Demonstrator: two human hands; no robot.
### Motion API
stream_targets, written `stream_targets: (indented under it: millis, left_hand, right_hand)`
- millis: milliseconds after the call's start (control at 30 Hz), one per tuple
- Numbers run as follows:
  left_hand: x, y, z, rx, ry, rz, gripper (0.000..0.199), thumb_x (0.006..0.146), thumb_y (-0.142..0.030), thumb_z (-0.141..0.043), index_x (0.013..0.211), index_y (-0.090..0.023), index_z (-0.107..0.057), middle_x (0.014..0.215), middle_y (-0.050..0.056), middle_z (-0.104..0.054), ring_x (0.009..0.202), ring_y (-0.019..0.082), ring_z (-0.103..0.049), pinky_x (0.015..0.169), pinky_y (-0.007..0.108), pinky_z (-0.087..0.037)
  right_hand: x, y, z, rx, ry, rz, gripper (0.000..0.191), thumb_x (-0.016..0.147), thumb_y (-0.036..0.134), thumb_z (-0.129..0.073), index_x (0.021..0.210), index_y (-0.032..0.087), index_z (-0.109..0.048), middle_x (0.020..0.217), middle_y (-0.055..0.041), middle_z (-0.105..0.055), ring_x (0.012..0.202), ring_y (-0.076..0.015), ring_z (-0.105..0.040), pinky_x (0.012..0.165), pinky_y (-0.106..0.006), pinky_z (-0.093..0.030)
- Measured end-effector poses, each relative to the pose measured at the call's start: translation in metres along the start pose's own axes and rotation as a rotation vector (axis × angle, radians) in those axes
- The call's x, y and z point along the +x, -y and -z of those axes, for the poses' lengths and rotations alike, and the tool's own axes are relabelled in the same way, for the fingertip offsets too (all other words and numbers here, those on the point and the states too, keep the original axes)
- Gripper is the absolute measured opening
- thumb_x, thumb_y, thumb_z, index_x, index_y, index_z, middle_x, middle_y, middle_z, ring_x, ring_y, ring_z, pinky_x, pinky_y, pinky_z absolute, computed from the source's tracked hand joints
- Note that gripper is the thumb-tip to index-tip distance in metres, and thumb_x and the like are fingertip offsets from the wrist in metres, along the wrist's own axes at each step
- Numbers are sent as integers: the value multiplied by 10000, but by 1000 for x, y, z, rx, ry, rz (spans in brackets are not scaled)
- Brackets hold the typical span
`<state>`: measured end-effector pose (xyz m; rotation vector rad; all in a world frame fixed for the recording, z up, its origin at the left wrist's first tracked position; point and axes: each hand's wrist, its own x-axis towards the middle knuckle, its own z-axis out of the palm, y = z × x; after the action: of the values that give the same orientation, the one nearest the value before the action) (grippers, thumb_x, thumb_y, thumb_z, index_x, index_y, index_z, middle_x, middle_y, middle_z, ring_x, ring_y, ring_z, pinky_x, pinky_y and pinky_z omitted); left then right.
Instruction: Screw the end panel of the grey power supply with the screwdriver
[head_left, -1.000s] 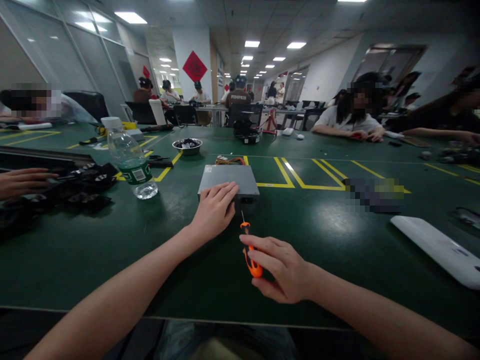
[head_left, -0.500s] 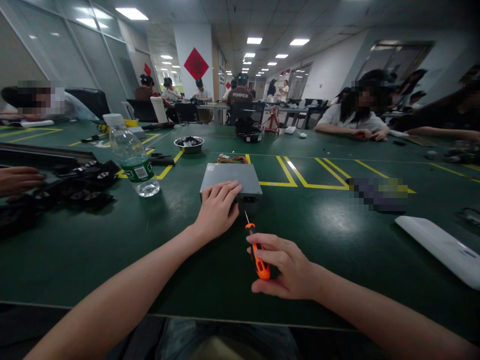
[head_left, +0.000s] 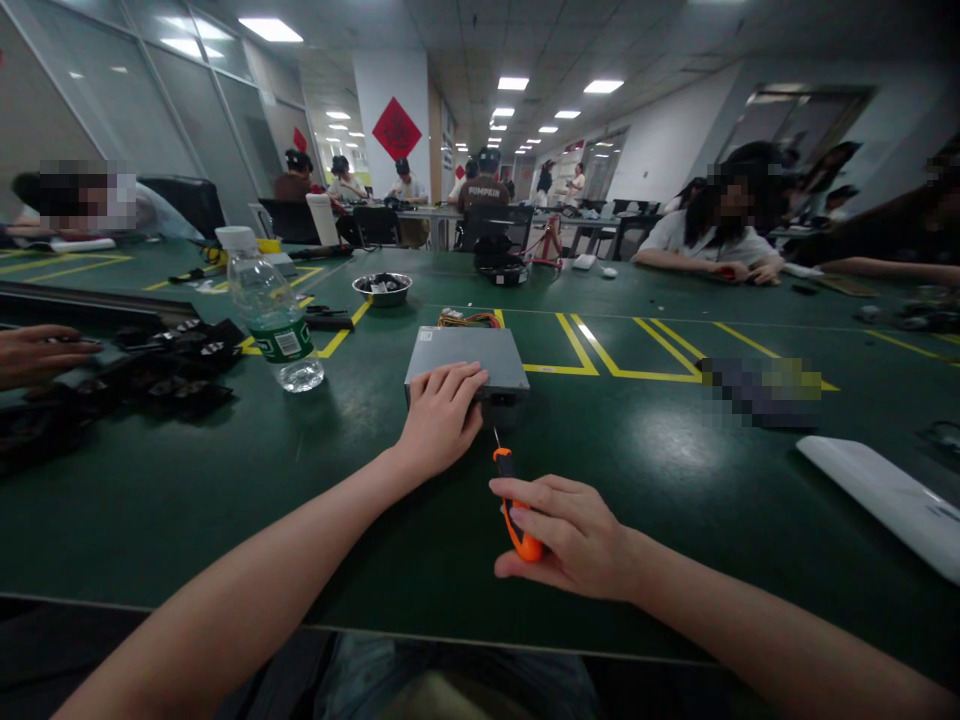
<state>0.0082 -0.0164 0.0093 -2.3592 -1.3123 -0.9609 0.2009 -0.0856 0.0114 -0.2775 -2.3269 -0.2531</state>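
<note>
A grey metal computer power supply [head_left: 466, 350] lies on the green table, with a bundle of coloured wires [head_left: 469, 319] at its far side. My left hand [head_left: 441, 415] holds it steady, fingers across the top and the thumb down at the near face. In my right hand [head_left: 566, 530] is an orange and black screwdriver [head_left: 529, 546], gripped by its handle between fingers and thumb. The thin shaft points up toward the near face, by the dark socket. Whether its tip touches the metal, I cannot tell.
A water bottle [head_left: 279, 335] stands left of the power supply. Black parts [head_left: 172, 365] lie farther left, near another person's hand [head_left: 41, 352]. Behind are a metal bowl [head_left: 382, 289] and yellow tape lines. A long white object [head_left: 885, 500] lies at the right. People sit across the table.
The screwdriver's handle has turned in my right hand, and its tip sits slightly lower, away from the near face. My left hand stays on the power supply. The whole view has shifted slightly.
</note>
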Motion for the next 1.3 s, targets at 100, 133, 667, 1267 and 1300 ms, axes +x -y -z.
stream_targets:
  millis: [100,133,667,1267,1300]
  left_hand:
    - [0,0,-1,3,2,0,341,856,-202,-446,1195,-205,-486,1277,56,-538,1180,230,-444,928,411,-297]
    - [-1,0,-1,3,3,-1,343,854,-201,-449,1195,-204,-486,1277,57,-538,1180,231,-443,930,413,-297]
    - [0,0,-3,27,4,14,354,833,-203,-474,1186,-210,-489,1277,55,-536,1174,235,-440,927,417,-293]
    - [0,-1,-3,31,-5,21,335,835,-205,-477,1169,-206,-491,1268,51,-541,1169,234,-443,919,417,-296]
    - [0,-1,-3,30,-3,21,337,834,-205,-478,1170,-206,-491,1269,51,-540,1169,234,-442,919,418,-296]
  right_hand:
    - [-2,1,-2,2,41,9,286,880,335,-500,1053,110,-465,1046,-182,-624,988,-190,-618,732,-282,-535]
    - [-3,2,-2,-27,55,16,259,876,298,-494,1066,122,-479,1056,-170,-620,1005,-193,-609,735,-282,-532]
    - [1,-6,3,-282,-81,13,212,749,94,-600,930,195,-554,1194,-118,-510,1133,-227,-513,849,-347,-526]
    - [1,-3,2,-404,-21,18,207,753,134,-613,937,211,-559,1126,-102,-603,1141,-223,-534,830,-325,-517]
    - [3,-1,1,-431,-22,31,214,753,147,-610,951,216,-565,1121,-99,-605,1114,-220,-552,815,-315,-522]
